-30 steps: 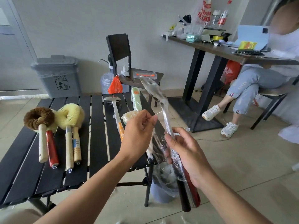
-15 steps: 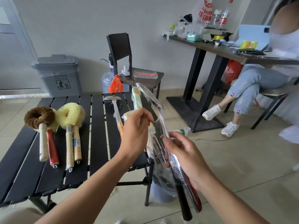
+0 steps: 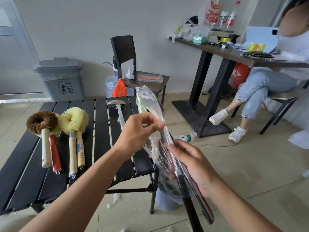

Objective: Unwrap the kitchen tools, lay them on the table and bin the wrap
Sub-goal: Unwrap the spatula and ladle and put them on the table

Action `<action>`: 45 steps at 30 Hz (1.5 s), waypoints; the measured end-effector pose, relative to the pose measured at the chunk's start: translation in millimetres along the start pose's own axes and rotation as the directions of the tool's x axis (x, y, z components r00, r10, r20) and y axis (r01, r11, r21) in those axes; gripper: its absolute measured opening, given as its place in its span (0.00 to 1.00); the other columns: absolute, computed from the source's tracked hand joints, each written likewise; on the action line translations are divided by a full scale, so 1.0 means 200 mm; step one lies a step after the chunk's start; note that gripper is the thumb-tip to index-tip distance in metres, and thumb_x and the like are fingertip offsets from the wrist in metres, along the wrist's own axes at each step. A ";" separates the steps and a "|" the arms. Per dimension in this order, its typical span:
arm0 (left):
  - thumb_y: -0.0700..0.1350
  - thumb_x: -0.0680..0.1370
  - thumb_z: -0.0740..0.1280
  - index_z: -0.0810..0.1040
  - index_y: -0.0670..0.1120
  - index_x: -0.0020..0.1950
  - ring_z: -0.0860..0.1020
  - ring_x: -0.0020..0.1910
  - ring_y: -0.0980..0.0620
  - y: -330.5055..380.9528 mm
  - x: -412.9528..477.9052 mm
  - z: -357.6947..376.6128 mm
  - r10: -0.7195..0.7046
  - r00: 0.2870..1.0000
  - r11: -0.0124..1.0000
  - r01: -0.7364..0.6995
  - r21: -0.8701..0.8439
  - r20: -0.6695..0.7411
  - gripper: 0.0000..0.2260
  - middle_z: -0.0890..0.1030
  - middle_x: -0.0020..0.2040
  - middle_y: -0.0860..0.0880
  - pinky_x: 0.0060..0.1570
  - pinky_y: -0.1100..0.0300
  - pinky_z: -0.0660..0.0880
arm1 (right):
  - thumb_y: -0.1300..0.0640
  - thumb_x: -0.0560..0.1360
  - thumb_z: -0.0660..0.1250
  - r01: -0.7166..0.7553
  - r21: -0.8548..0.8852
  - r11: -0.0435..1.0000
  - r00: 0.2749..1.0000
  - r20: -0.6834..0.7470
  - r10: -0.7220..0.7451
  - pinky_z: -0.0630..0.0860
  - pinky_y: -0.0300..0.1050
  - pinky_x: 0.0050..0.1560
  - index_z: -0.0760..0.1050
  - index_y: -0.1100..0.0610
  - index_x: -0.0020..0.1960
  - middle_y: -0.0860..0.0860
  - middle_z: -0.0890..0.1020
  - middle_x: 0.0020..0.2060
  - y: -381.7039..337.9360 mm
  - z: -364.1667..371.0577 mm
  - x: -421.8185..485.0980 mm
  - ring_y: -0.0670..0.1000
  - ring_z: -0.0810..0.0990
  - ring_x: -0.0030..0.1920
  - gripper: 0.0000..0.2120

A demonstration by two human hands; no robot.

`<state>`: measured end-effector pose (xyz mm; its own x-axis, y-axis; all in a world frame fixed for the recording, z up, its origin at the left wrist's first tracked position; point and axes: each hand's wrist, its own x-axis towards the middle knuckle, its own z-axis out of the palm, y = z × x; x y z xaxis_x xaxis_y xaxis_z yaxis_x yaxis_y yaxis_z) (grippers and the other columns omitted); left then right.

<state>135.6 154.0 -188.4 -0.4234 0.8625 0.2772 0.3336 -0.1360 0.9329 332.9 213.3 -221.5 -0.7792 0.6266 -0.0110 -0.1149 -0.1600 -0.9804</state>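
Note:
My right hand [image 3: 192, 162] grips the handles of a bundle of long metal kitchen tools [image 3: 168, 141], held above the right end of the black slatted table [image 3: 98, 131]. Clear plastic wrap [image 3: 150, 101] covers the tool heads and hangs loose around the shafts. My left hand [image 3: 140, 131] pinches the wrap beside the shaft. Several unwrapped brushes lie on the table's left side: a brown one [image 3: 41, 121] and a yellow one [image 3: 74, 118]. A wrapped metal tool [image 3: 119, 108] lies near the table's far edge.
A grey waste bin [image 3: 60, 77] stands against the wall behind the table. A small bin with a clear liner [image 3: 168, 196] stands on the floor below my hands. A black chair [image 3: 132, 64], a plastic bottle [image 3: 184, 138] on the floor and a seated person [image 3: 260, 91] at a desk are to the right.
The tool bundle has tilted down and moved left toward the table. My left hand has shifted right along the shaft, pulling the wrap away from it.

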 end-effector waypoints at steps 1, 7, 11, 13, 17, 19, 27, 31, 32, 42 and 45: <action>0.53 0.76 0.77 0.83 0.44 0.45 0.80 0.35 0.60 0.01 0.00 -0.01 0.007 1.000 1.000 -0.007 0.027 0.004 0.13 0.85 0.37 0.53 0.41 0.67 0.76 | 0.49 0.77 0.75 -0.004 0.012 1.000 1.000 -0.001 0.004 0.81 0.48 0.32 0.83 0.59 0.58 0.56 0.81 0.39 0.00 0.00 0.00 0.54 0.80 0.32 0.16; 0.48 0.84 0.70 0.78 0.46 0.51 0.80 0.36 0.47 0.02 -0.02 0.00 0.188 0.981 0.862 -0.141 0.486 -0.050 0.07 0.83 0.43 0.50 0.38 0.53 0.78 | 0.50 0.78 0.74 0.004 -0.008 1.000 0.999 -0.053 -0.004 0.80 0.44 0.29 0.86 0.57 0.57 0.56 0.81 0.38 0.00 0.01 0.00 0.54 0.81 0.30 0.12; 0.42 0.84 0.65 0.82 0.45 0.62 0.82 0.47 0.47 0.04 -0.03 0.04 0.307 0.950 0.742 -0.199 0.640 -0.062 0.09 0.83 0.55 0.49 0.47 0.52 0.80 | 0.50 0.78 0.73 -0.007 -0.004 1.000 0.998 -0.063 0.007 0.80 0.45 0.30 0.86 0.57 0.56 0.57 0.79 0.37 0.02 0.02 0.01 0.54 0.80 0.30 0.13; 0.39 0.83 0.66 0.84 0.46 0.58 0.81 0.44 0.51 0.04 -0.03 0.04 0.312 0.944 0.753 -0.178 0.633 -0.106 0.09 0.83 0.53 0.50 0.44 0.61 0.78 | 0.50 0.79 0.73 -0.021 0.010 1.000 0.998 -0.061 0.022 0.81 0.45 0.30 0.86 0.58 0.57 0.56 0.80 0.37 0.02 0.02 0.01 0.54 0.80 0.30 0.13; 0.40 0.80 0.68 0.83 0.48 0.51 0.79 0.38 0.61 0.04 -0.02 0.03 0.187 0.951 0.868 -0.042 0.495 -0.246 0.06 0.81 0.45 0.56 0.35 0.74 0.71 | 0.48 0.78 0.75 -0.053 0.029 0.998 0.997 -0.051 0.054 0.81 0.47 0.31 0.85 0.58 0.57 0.56 0.81 0.38 0.03 0.02 0.02 0.55 0.80 0.30 0.15; 0.40 0.80 0.68 0.82 0.49 0.49 0.79 0.37 0.60 0.04 -0.02 0.02 0.145 0.947 0.891 0.000 0.453 -0.285 0.05 0.80 0.43 0.57 0.33 0.73 0.71 | 0.46 0.77 0.75 -0.058 0.024 0.998 0.997 -0.052 0.059 0.80 0.46 0.31 0.85 0.57 0.55 0.57 0.81 0.38 0.04 0.03 0.03 0.55 0.80 0.29 0.15; 0.42 0.81 0.66 0.77 0.50 0.46 0.75 0.35 0.59 -0.04 0.00 0.01 0.164 0.956 0.883 -0.032 0.468 -0.243 0.05 0.78 0.49 0.55 0.33 0.68 0.67 | 0.47 0.75 0.77 -0.096 0.059 0.994 0.993 -0.060 0.099 0.81 0.46 0.31 0.87 0.56 0.52 0.55 0.82 0.36 0.03 0.03 0.02 0.53 0.80 0.29 0.13; 0.40 0.80 0.68 0.78 0.50 0.43 0.78 0.34 0.62 -0.04 0.01 0.00 0.077 0.957 0.961 0.003 0.277 -0.278 0.08 0.82 0.40 0.53 0.31 0.70 0.72 | 0.51 0.76 0.77 -0.130 0.106 0.986 0.990 -0.046 0.135 0.79 0.45 0.31 0.87 0.59 0.51 0.56 0.84 0.36 0.01 0.05 0.00 0.53 0.80 0.30 0.11; 0.40 0.80 0.67 0.79 0.49 0.44 0.78 0.34 0.62 -0.04 0.01 0.00 0.049 0.960 0.969 0.021 0.246 -0.276 0.07 0.83 0.40 0.53 0.32 0.70 0.73 | 0.51 0.75 0.76 -0.137 0.109 0.985 0.988 -0.058 0.144 0.79 0.45 0.30 0.87 0.57 0.49 0.56 0.84 0.36 0.01 0.05 0.00 0.53 0.80 0.29 0.10; 0.30 0.83 0.60 0.80 0.41 0.49 0.74 0.39 0.49 0.00 0.00 -0.05 -0.144 0.986 0.959 0.119 -0.256 -0.081 0.11 0.81 0.41 0.46 0.45 0.55 0.72 | 0.56 0.78 0.72 -0.139 0.199 0.970 0.989 -0.024 0.146 0.77 0.43 0.26 0.88 0.60 0.49 0.58 0.79 0.35 -0.02 0.04 -0.01 0.51 0.76 0.27 0.08; 0.33 0.82 0.63 0.82 0.45 0.51 0.76 0.35 0.50 -0.01 -0.01 -0.06 -0.072 0.981 0.996 0.060 -0.069 -0.181 0.11 0.85 0.44 0.52 0.39 0.57 0.75 | 0.54 0.79 0.71 -0.099 0.190 0.977 0.992 -0.053 0.111 0.77 0.42 0.26 0.84 0.66 0.58 0.55 0.79 0.35 -0.01 -0.02 0.02 0.49 0.76 0.27 0.16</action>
<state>125.9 147.5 -188.7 -0.5915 0.7677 0.2466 0.2489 -0.1170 0.9614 332.5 218.3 -221.1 -0.7534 0.6445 -0.1304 -0.1519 -0.3634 -0.9192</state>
